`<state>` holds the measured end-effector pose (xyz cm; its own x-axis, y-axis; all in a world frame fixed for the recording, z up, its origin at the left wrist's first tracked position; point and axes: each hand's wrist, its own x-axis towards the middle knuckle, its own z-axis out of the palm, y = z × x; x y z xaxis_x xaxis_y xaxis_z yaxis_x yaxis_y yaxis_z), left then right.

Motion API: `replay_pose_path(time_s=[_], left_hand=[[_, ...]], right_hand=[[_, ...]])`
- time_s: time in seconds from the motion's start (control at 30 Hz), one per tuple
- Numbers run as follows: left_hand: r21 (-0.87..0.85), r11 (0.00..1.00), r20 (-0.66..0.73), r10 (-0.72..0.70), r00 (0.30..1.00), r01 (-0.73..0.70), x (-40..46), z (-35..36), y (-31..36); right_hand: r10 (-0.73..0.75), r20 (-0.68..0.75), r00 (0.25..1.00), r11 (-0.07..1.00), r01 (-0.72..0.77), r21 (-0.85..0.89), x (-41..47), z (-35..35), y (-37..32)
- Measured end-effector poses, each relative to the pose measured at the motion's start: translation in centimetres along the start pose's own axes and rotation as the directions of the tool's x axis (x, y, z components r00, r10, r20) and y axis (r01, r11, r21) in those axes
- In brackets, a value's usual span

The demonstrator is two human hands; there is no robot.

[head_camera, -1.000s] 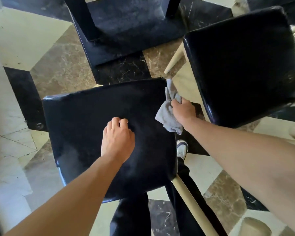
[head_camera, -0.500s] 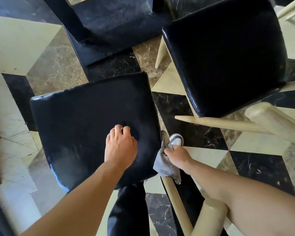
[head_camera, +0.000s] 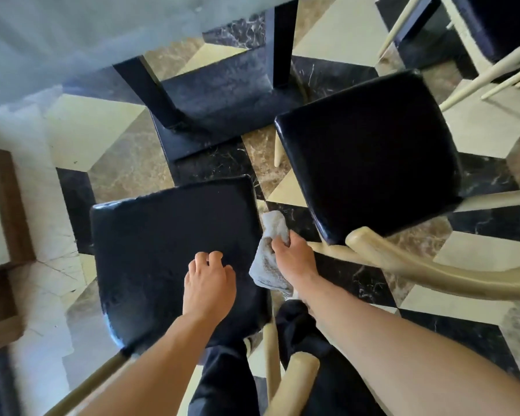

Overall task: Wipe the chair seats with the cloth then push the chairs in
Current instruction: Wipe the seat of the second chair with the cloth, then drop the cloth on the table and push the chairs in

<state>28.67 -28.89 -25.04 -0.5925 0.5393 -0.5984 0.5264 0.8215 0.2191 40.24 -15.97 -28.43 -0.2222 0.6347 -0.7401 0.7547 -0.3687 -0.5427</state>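
Observation:
Two chairs with shiny black padded seats and pale wooden frames stand below me. The near chair seat (head_camera: 162, 250) lies at centre left, and my left hand (head_camera: 209, 283) rests on its near right part with fingers curled, holding nothing. My right hand (head_camera: 293, 259) is shut on a crumpled grey cloth (head_camera: 269, 250) just off the seat's right edge, between the two chairs. The second chair seat (head_camera: 367, 151) is to the right and further away, its curved wooden backrest (head_camera: 418, 265) facing me.
A grey table top (head_camera: 72, 34) fills the upper left, with its black legs and base (head_camera: 222, 97) ahead of the chairs. More pale chair legs (head_camera: 493, 70) stand at the top right. The floor is patterned marble (head_camera: 327, 34). My dark trouser legs (head_camera: 228, 379) are below.
The view has tilted up and back, bringing the table into sight. My right hand with the cloth rose a little along the near seat's right edge. My left hand stayed on the seat.

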Motion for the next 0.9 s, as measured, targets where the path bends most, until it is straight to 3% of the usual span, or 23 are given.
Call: replay_pose_path(time_s=[0.2, 0.33, 0.6, 0.77, 0.9], left_hand=[[-0.045, 0.997, -0.108, -0.063, 0.992, 0.058, -2.7, -7.1, 2.3], [-0.192, 0.979, -0.206, -0.105, 0.973, 0.065, -4.7, -13.7, 4.2], [-0.106, 0.991, -0.403, 0.038, 0.914, -0.087, -7.5, -27.3, 6.8], [-0.051, 0.975, -0.502, 0.162, 0.849, -0.216, -8.9, -32.4, 8.4], [-0.024, 0.976, -0.532, 0.170, 0.829, -0.216, -6.6, -34.8, 9.6]], right_hand=[[-0.148, 0.006, 0.989, 0.988, 0.147, 0.038, -2.5, -2.8, -9.5], [-0.261, -0.007, 0.965, 0.964, 0.261, 0.043, -5.8, -4.6, -16.1], [-0.451, -0.093, 0.888, 0.892, 0.447, -0.061, -11.8, -10.2, -28.7], [-0.526, -0.226, 0.820, 0.851, 0.512, -0.120, -14.3, -13.0, -34.8], [-0.601, -0.280, 0.748, 0.798, 0.582, -0.158, -13.1, -13.6, -39.2]])
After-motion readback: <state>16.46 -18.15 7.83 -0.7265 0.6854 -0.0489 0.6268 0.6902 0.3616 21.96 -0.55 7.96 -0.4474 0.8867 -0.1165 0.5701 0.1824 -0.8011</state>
